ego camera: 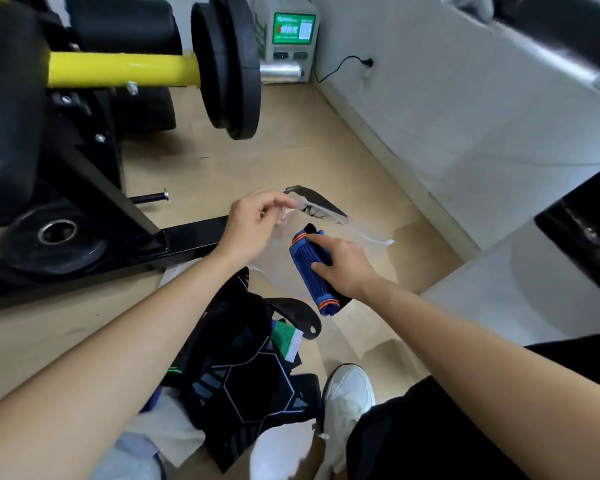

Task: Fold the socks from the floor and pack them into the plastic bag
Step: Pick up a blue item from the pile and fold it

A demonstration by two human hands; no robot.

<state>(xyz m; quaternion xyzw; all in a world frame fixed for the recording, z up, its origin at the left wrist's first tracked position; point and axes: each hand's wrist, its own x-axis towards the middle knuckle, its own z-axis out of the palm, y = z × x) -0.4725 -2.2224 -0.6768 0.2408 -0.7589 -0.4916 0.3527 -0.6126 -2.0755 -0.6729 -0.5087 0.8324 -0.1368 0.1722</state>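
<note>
gym floor [257, 161], beside weight machine [84, 188]. pinching plastic bag [368, 239] mouth open with left hand [253, 226], gripping folded blue sock [305, 261] in right hand [343, 268] right at that mouth — cannot tell if inside yet. judging mostly undone — dark sock pile [243, 382] by shoe [347, 393] left to fold.
</note>
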